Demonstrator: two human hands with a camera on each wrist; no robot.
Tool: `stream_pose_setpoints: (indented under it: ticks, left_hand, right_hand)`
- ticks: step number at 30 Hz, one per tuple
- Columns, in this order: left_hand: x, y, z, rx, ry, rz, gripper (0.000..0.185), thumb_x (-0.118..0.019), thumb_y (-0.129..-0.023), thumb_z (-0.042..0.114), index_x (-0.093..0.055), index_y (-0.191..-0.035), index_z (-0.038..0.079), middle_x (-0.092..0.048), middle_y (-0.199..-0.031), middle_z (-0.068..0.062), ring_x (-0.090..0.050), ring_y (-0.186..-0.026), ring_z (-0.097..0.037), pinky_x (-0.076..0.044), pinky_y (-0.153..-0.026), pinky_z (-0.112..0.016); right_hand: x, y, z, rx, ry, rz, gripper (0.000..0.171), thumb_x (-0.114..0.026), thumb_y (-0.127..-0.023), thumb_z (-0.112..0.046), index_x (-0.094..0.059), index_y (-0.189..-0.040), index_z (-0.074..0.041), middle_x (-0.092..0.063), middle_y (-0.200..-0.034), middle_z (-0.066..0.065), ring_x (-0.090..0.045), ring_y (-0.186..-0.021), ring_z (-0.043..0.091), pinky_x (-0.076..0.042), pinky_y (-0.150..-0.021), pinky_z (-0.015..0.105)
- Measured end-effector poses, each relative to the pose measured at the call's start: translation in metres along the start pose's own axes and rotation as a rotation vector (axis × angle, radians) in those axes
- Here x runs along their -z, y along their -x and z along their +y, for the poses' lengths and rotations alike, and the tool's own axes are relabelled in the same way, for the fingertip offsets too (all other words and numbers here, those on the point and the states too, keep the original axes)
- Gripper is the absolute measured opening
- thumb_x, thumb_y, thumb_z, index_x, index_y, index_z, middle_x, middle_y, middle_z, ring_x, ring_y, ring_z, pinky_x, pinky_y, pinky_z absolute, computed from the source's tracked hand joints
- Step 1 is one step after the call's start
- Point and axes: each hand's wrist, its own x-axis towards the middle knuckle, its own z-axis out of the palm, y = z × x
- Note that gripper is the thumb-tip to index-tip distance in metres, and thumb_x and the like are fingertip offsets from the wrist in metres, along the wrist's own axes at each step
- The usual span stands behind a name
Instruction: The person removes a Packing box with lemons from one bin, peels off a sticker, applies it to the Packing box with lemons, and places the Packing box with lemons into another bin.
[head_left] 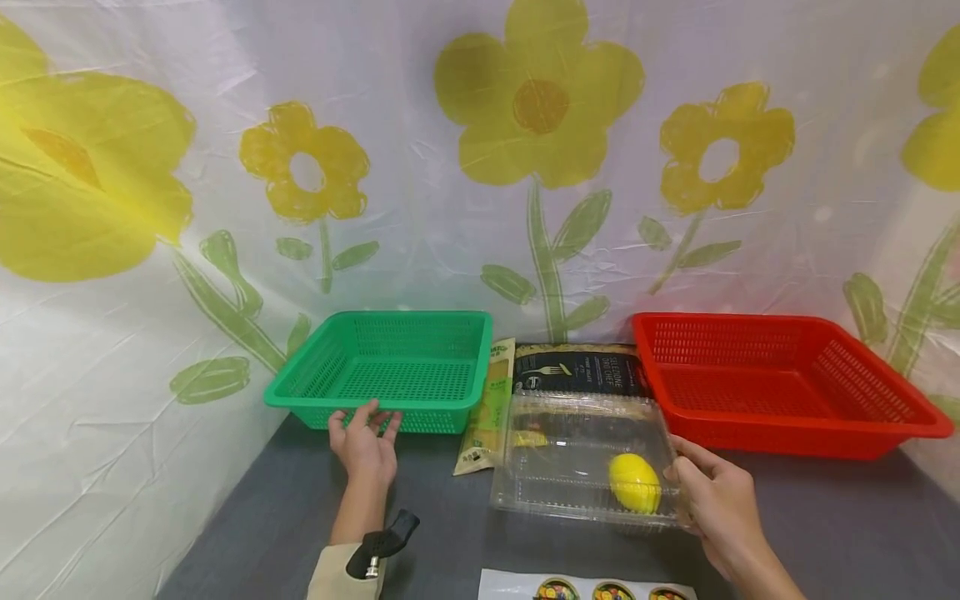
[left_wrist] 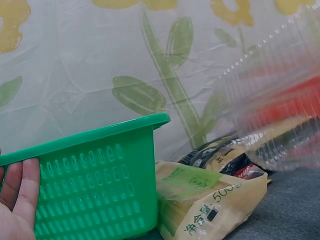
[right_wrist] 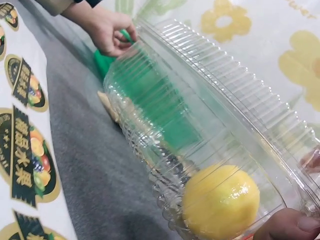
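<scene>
A right hand (head_left: pixel 712 500) pinches the right end of a clear plastic clamshell box (head_left: pixel 581 458), thin, light and probably flexible (a lemon (head_left: pixel 634 482) may roll inside), while the left hand (head_left: pixel 366 446), at nine o'clock, grips a green basket (head_left: pixel 397 367) rim.

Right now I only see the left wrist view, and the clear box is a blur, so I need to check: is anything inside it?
Observer: Yes, one yellow lemon lies in the clear box, near its right end.
Operator: Is anyone holding the box?
Observer: The right hand grips its right end.
Operator: Does the left hand really grip the basket?
Observer: Yes, the left hand curls its fingers over the green basket at the near rim.
</scene>
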Motion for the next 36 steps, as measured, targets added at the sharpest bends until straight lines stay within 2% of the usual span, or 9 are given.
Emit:
stream_pose_setpoints:
  ticks: [3,11,18,23,28,33,36]
  left_hand:
    - [0.0,0.0,0.0,0.001,0.0,-0.003,0.038,-0.057,-0.103,0.012,-0.024,-0.121,0.018,-0.046,-0.109,-0.007,-0.058,-0.087,-0.02,-0.056,-0.094,-0.04]
    - [-0.001,-0.001,-0.001,-0.002,0.005,0.005,0.038,-0.059,-0.102,0.012,-0.025,-0.117,0.018,-0.046,-0.107,-0.006,-0.057,-0.086,-0.021,-0.053,-0.099,-0.043]
    - [0.0,0.0,0.001,0.002,0.028,-0.011,0.039,-0.058,-0.103,0.012,-0.023,-0.119,0.015,-0.046,-0.106,-0.006,-0.057,-0.085,-0.02,-0.054,-0.096,-0.041]
    - [-0.001,0.001,0.001,0.015,0.03,-0.015,0.041,-0.058,-0.102,0.011,-0.022,-0.121,0.014,-0.046,-0.105,-0.006,-0.057,-0.085,-0.02,-0.056,-0.094,-0.039]
    - [-0.002,0.0,0.0,0.011,0.028,-0.014,0.038,-0.058,-0.102,0.011,-0.024,-0.116,0.016,-0.048,-0.105,-0.006,-0.057,-0.086,-0.02,-0.054,-0.097,-0.041]
    - [-0.002,0.001,0.001,0.01,0.017,0.0,0.036,-0.058,-0.102,0.011,-0.025,-0.117,0.016,-0.048,-0.105,-0.005,-0.058,-0.086,-0.019,-0.054,-0.097,-0.04]
    - [-0.002,0.003,0.001,0.016,0.008,-0.007,0.036,-0.058,-0.102,0.012,-0.026,-0.118,0.016,-0.047,-0.107,-0.005,-0.058,-0.088,-0.018,-0.054,-0.097,-0.038]
  right_hand:
    - [0.0,0.0,0.005,-0.004,0.005,0.002,0.055,-0.047,-0.092,-0.004,-0.049,-0.147,-0.004,-0.032,-0.052,-0.007,-0.024,-0.043,0.009,-0.027,-0.04,0.022]
    - [-0.003,-0.002,0.018,0.008,0.029,-0.001,0.058,-0.052,-0.087,-0.001,-0.052,-0.145,-0.005,-0.047,-0.064,-0.002,-0.023,-0.042,0.01,-0.027,-0.038,0.022]
    - [-0.003,-0.004,0.022,0.002,0.034,-0.03,0.056,-0.05,-0.09,-0.003,-0.049,-0.145,-0.007,-0.051,-0.088,0.005,-0.027,-0.044,0.009,-0.031,-0.04,0.023]
    - [-0.004,-0.003,0.027,-0.002,0.027,-0.044,0.051,-0.047,-0.093,-0.005,-0.044,-0.143,-0.007,-0.05,-0.09,0.006,-0.031,-0.044,0.01,-0.035,-0.04,0.024]
    - [-0.004,-0.002,0.028,0.033,0.014,-0.063,0.048,-0.046,-0.095,-0.005,-0.039,-0.143,-0.006,-0.049,-0.089,0.007,-0.033,-0.045,0.011,-0.04,-0.04,0.027]
    - [-0.003,-0.001,0.026,0.046,0.029,-0.081,0.052,-0.049,-0.095,-0.005,-0.034,-0.144,-0.006,-0.049,-0.096,0.008,-0.038,-0.047,0.012,-0.049,-0.04,0.034]
    - [-0.002,0.0,0.025,0.051,0.066,-0.082,0.056,-0.052,-0.093,-0.003,-0.032,-0.145,-0.007,-0.049,-0.1,0.01,-0.041,-0.045,0.015,-0.05,-0.039,0.038]
